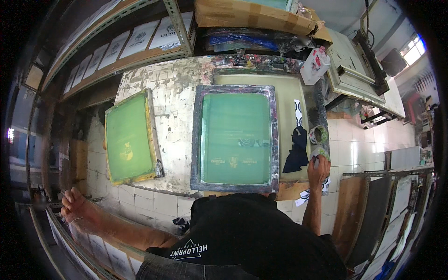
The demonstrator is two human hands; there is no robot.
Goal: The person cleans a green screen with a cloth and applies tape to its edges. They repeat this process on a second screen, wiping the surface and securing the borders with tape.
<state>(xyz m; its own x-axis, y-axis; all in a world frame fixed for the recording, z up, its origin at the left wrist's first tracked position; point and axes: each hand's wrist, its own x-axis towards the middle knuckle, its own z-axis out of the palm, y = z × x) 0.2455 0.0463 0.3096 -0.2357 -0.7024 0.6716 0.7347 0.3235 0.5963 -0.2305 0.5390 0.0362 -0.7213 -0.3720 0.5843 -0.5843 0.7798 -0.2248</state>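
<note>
My right hand [318,170] is at the right edge of the table, its fingers closed on a small pale, green-tinged round thing [320,152] whose kind I cannot make out. Just beyond it stands a paint-smeared tape roll [312,136]. To the left of that hand lies a dark navy piece of cloth [296,151], with a black-and-white patterned strip [297,112] above it. My left hand [72,204] is out at the far left, beside a metal rack, fingers curled; what they hold, if anything, is hidden. A green-mesh screen printing frame [235,140] lies in front of me.
A second green screen frame [130,137] with a yellowed rim rests at the table's left edge. A white bottle with red stains [315,65] stands at the back right corner. Metal shelving [179,25] is at the back left; a cardboard box [254,17] sits behind the table [175,135].
</note>
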